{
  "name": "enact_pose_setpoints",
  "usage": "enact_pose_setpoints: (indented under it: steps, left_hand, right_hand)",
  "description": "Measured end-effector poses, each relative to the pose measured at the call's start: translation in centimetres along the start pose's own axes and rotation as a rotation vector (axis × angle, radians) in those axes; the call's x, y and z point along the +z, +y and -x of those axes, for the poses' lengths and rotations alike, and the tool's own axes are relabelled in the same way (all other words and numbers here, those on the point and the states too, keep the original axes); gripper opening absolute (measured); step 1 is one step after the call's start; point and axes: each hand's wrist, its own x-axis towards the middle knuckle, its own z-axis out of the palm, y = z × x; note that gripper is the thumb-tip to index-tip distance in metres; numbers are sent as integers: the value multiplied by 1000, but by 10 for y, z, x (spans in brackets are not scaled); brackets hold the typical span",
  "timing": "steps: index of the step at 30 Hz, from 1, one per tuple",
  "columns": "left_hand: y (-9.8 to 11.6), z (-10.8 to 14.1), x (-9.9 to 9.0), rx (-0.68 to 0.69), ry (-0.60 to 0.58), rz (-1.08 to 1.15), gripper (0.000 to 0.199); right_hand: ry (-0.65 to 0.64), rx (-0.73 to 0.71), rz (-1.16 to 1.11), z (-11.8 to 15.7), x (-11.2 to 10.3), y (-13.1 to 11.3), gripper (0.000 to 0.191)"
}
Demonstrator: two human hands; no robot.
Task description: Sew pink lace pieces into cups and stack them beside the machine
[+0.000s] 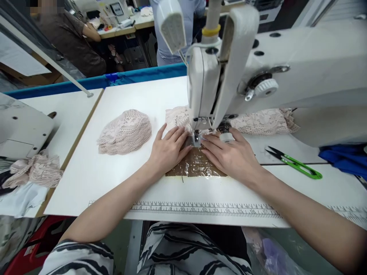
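A pale pink lace piece (177, 116) lies under the needle area of a white sewing machine (205, 84). My left hand (169, 147) rests flat with spread fingers on the lace's near edge, left of the presser foot (196, 138). On the other side, my right hand (229, 152) is stretched out low beside the foot, fingertips at the fabric; the machine head partly hides what they touch. Between my hands, a brown, clear-taped patch (197, 164) covers the table. More lace (258, 121) lies beneath the machine arm, behind my right hand.
A stack of lace pieces (126, 131) sits to the left. Green-handled thread snips (296, 162) and blue cloth (344, 158) lie to the right. A printed ruler (200, 209) runs along the front edge. Another machine (23, 126) stands far left; two people are beyond the table.
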Motion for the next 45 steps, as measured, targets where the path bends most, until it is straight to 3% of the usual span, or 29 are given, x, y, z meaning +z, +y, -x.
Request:
enact_pose_setpoints:
  steps: [4, 8, 10, 13, 15, 17, 20, 22, 26, 31, 33, 38, 41, 43, 45]
  left_hand:
    - [0, 1, -3, 5, 12, -50, 40]
    - [10, 5, -9, 61, 40, -86, 32]
    - [17, 8, -10, 189, 33, -44, 28]
    - [26, 12, -12, 568, 103, 75, 31]
    - [29, 15, -14, 717, 128, 189, 38]
    - [28, 16, -15, 613, 131, 247, 38]
    - [23, 15, -17, 180, 86, 165, 30]
    - [19, 13, -18, 13, -4, 87, 35]
    - [18, 10, -20, -32, -182, 127, 19]
    - [24, 9, -22, -141, -102, 426, 8]
    - [26, 9, -23, -138, -45, 513, 12]
    - [26, 7, -25, -123, -4, 603, 16]
    - [26, 7, -23, -90, 5, 633, 18]
    - [26, 8, -20, -8, 22, 643, 19]
    - [26, 8, -17, 58, 23, 642, 20]
  right_hand:
    - [83, -37, -27, 1, -4, -2, 26]
    - [64, -60, -136, 3, -3, -8, 40]
    - [47, -65, -230, 3, 1, -10, 45]
    - [66, -144, -384, 0, 3, -11, 43]
    - [70, -213, -495, -3, -1, -11, 37]
    - [43, -250, -629, -7, -9, -11, 29]
    - [-25, -230, -797, -8, -18, -11, 23]
    - [-60, -193, -814, -7, -20, -11, 30]
    - [-67, -138, -680, -3, -16, -8, 35]
    - [68, 127, -579, 2, -8, -7, 19]
    - [-5, 261, -661, 6, -3, -7, 37]
    - [-226, 538, -938, 10, 4, -4, 33]
    - [-371, 732, -1118, 5, -4, -7, 50]
    - [-446, 799, -1258, 0, -12, -11, 58]
    - [-487, 798, -1343, -5, -21, -13, 56]
